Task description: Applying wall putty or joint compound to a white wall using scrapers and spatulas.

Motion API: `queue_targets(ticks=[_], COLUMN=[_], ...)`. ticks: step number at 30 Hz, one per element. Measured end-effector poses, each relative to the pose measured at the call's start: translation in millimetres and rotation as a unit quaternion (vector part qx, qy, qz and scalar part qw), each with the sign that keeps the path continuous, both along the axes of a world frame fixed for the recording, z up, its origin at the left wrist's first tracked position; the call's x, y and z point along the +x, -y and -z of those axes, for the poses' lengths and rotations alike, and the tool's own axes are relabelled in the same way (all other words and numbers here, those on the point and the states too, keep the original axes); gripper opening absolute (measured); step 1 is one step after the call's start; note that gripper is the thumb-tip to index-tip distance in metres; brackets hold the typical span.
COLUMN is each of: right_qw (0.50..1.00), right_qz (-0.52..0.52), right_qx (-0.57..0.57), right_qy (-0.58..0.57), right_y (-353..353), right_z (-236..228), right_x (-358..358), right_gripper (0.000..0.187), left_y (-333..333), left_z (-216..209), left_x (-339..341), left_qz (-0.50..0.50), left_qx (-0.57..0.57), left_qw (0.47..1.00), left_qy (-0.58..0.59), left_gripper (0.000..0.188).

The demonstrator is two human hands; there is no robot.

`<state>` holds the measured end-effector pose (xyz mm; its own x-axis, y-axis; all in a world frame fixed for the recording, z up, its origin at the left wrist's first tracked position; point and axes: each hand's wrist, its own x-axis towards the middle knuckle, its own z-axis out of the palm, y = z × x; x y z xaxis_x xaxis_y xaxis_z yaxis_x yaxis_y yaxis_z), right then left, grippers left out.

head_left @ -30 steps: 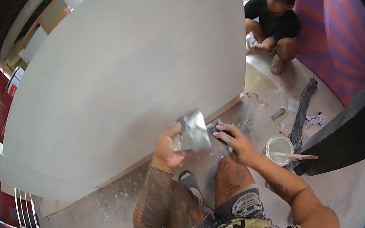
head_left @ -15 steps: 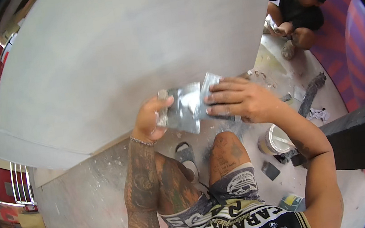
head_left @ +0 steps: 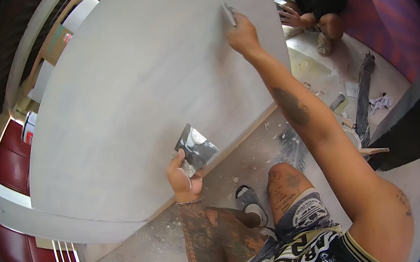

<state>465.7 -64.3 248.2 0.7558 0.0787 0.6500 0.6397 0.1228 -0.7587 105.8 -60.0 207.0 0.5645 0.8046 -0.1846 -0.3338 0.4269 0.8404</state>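
Note:
In front of me rises a large off-white panel [head_left: 127, 88] with a smooth, smudged surface. My left hand [head_left: 183, 181] is closed around the handle of a putty knife [head_left: 198, 155], held low and just off the panel. A lump of white putty [head_left: 198, 136] sits on its wide grey blade. Stretched far up, my right hand [head_left: 244, 36] grips a second putty knife [head_left: 228, 15], its blade at the upper part of the panel. Its edge appears to touch the surface, though this angle hides the exact contact.
At the upper right a co-worker [head_left: 312, 3] squats beside a purple curved wall [head_left: 379, 23]. A bucket [head_left: 352, 138] with a stick [head_left: 375, 150] stands right of my knee, by a black beam [head_left: 412, 134]. A dark bar [head_left: 363, 93] and crumpled cloth [head_left: 381, 102] lie on the floor.
My hands, close together with both blades before, are now apart. The right one has gone up with its knife to the panel; the left knife, with putty, sits lower. The view has shifted.

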Motion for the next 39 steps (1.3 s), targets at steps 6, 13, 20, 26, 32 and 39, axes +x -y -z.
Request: queue_targets(ticks=[6, 13, 20, 26, 32, 39], right_qw=[0.995, 0.999, 0.987, 0.998, 0.994, 0.986], right_qz=[0.09, -0.018, 0.115, -0.037, 0.054, -0.023], right_qx=[0.031, -0.008, 0.016, 0.015, 0.05, 0.032], right_qy=[-0.013, 0.038, 0.109, 0.041, 0.079, 0.161], right_y=[-61, -32, -20, 0, -53, -77], right_z=[-28, 11, -21, -15, -5, 29], right_x=[-21, -27, 7, 6, -33, -144], right_gripper=[0.052, 0.051, 0.046, 0.048, 0.046, 0.051], left_y=[1, -1, -3, -7, 0, -1], left_z=[1, -3, 6, 8, 8, 28], left_x=[6, -4, 1, -5, 1, 5], left_qz=[0.005, 0.01, 0.007, -0.009, -0.06, -0.15], left_qx=[-0.02, -0.023, -0.023, -0.022, -0.038, -0.071], left_qw=[1.0, 0.999, 0.999, 0.999, 0.996, 0.98], left_qy=[0.014, 0.036, 0.048, 0.043, 0.053, 0.107], left_gripper=[0.019, 0.02, 0.021, 0.024, 0.016, 0.016])
